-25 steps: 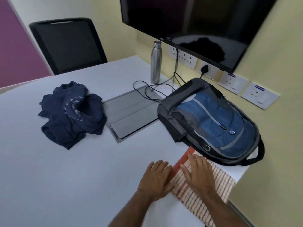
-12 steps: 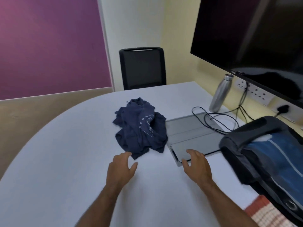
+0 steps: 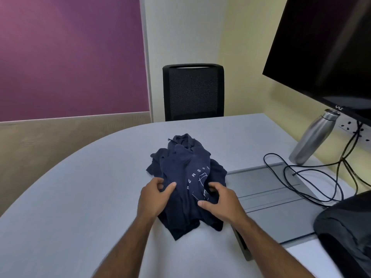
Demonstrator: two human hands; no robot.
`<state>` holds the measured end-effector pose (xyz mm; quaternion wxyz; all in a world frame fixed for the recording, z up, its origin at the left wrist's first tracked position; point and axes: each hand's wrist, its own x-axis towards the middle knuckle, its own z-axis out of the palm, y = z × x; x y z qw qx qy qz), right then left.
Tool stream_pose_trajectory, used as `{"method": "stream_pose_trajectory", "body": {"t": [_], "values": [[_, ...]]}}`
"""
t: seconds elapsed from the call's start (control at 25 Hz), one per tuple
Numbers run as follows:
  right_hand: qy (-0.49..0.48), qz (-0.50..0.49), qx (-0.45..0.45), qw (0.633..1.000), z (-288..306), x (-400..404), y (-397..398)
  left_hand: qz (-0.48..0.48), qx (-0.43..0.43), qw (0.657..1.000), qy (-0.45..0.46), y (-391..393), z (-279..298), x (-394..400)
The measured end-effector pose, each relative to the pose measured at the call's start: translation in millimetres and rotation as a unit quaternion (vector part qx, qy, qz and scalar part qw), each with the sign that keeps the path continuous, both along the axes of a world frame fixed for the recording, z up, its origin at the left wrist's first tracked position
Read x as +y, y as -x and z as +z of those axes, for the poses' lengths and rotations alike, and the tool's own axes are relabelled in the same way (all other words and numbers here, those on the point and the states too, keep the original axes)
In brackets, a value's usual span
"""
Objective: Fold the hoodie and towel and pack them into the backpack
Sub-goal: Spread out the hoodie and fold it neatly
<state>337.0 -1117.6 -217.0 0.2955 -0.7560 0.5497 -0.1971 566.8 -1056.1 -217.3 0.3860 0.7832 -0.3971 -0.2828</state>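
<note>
On the grey tabletop (image 3: 80, 197), head view: one navy hoodie (image 3: 186, 177), crumpled in a heap at centre, white lettering uppermost, with my left hand (image 3: 155, 197) and right hand (image 3: 220, 201) on its near part, fingers (image 3: 212, 186) curled and pinching the cloth on either side. To the right: dark backpack (image 3: 345, 233) at the frame edge, steel bottle (image 3: 313, 137) upright, black cables (image 3: 313, 177) looped across a grey panel (image 3: 271, 207). Beyond the far edge: one black chair (image 3: 192, 91).

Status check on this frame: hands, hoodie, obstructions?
Left hand and right hand both gripping hoodie. Hoodie crumpled, unfolded. Nothing obstructing it.
</note>
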Motion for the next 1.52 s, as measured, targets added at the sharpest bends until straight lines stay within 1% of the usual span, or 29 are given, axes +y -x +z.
{"method": "stream_pose_trajectory", "body": {"t": [0.08,0.2,0.28,0.32,0.36,0.4,0.44,0.48,0.52,0.56,0.6,0.64,0.68,0.72,0.76,0.8,0.84,0.92,0.96,1.0,1.04,1.08,1.12,1.2,1.24,1.28,1.36,1.44,1.52], "values": [[0.013,0.039,0.022,0.999,-11.4,-3.8,-3.6,-0.011,-0.002,0.999,-0.037,3.6,-7.8,-25.3],[0.034,0.057,0.024,0.998,-26.3,-3.3,-5.5,-0.034,-0.047,0.995,-0.078,6.8,-14.6,-44.2],[0.065,0.03,0.013,0.997,-27.4,-2.0,-7.3,-0.026,-0.051,0.997,-0.06,5.3,-13.7,-42.4],[0.106,0.016,0.016,0.994,-25.3,1.1,-9.8,-0.007,-0.031,0.999,-0.034,3.3,-11.9,-36.3],[0.171,0.013,0.022,0.985,-22.3,6.1,-14.4,0.019,0.005,1.0,0.004,0.4,-10.4,-28.4],[0.253,0.028,0.027,0.967,-18.3,14.1,-21.0,0.049,0.049,0.997,0.041,-2.5,-9.3,-16.2],[0.337,0.059,0.031,0.939,-16.1,23.2,-27.4,0.083,0.09,0.989,0.077,-4.5,-10.1,-1.4],[0.404,0.097,0.036,0.909,-15.6,34.7,-33.7,0.119,0.119,0.981,0.096,-5.9,-13.0,17.1],[0.451,0.139,0.036,0.881,-19.3,48.2,-38.4,0.152,0.133,0.974,0.099,-8.1,-20.2,37.3],[0.463,0.187,0.041,0.865,-25.9,60.9,-38.6,0.178,0.132,0.972,0.079,-11.1,-28.7,58.1],[0.448,0.239,0.05,0.86,-35.1,73.3,-36.0,0.193,0.113,0.974,0.048,-16.3,-39.0,79.5],[0.413,0.288,0.059,0.862,-44.2,85.0,-30.4,0.189,0.071,0.979,-0.005,-22.2,-47.2,98.1],[0.364,0.325,0.06,0.871,-51.1,95.5,-23.0,0.165,0.013,0.984,-0.064,-27.9,-54.7,111.6],[0.304,0.344,0.048,0.887,-57.4,102.3,-15.7,0.15,-0.052,0.981,-0.109,-33.4,-57.9,118.2],[0.253,0.338,0.022,0.906,-58.7,104.1,-10.1,0.143,-0.104,0.978,-0.114,-40.0,-60.1,117.9],[0.225,0.307,-0.008,0.925,-55.7,99.7,-6.6,0.143,-0.139,0.976,-0.091,-45.6,-55.5,111.8],[0.228,0.252,-0.026,0.94,-51.1,90.3,-5.6,0.13,-0.163,0.977,-0.04,-51.5,-48.6,101.0],[0.261,0.107,-0.008,0.959,-43.5,55.7,-3.6,0.064,-0.185,0.978,0.074,-53.6,-25.3,68.2],[0.244,0.039,0.009,0.969,-41.0,34.2,-1.6,0.026,-0.184,0.977,0.109,-49.6,-10.7,48.4],[0.198,-0.016,0.028,0.98,-40.0,13.7,0.5,-0.007,-0.177,0.977,0.12,-42.2,3.1,27.7],[0.122,-0.059,0.04,0.99,-38.2,-3.5,1.1,-0.036,-0.172,0.979,0.102,-32.3,13.7,6.8],[0.038,-0.083,0.048,0.995,-37.0,-16.7,0.6,-0.065,-0.182,0.979,0.059,-21.8,22.7,-12.5],[-0.021,-0.083,0.074,0.994,-39.0,-28.1,-1.1,-0.091,-0.207,0.974,-0.007,-12.3,28.2,-29.6],[-0.063,-0.043,0.161,0.984,-42.2,-40.9,-9.3,-0.147,-0.258,0.945,-0.137,1.4,27.5,-51.4],[-0.061,-0.031,0.179,0.982,-43.7,-43.8,-13.6,-0.167,-0.268,0.934,-0.169,4.6,23.1,-55.8],[-0.057,-0.035,0.17,0.983,-46.2,-44.8,-16.1,-0.171,-0.268,0.932,-0.173,4.7,17.8,-57.2],[-0.071,-0.087,0.096,0.989,-46.9,-42.5,-18.5,-0.136,-0.253,0.947,-0.141,-0.8,11.7,-55.5],[-0.081,-0.173,-0.003,0.982,-35.8,-45.4,-17.0,-0.051,-0.219,0.97,-0.089,-15.9,18.9,-53.4],[-0.06,-0.246,-0.063,0.965,-14.2,-58.9,-12.0,0.045,-0.168,0.984,-0.034,-43.6,37.4,-52.0]]}}
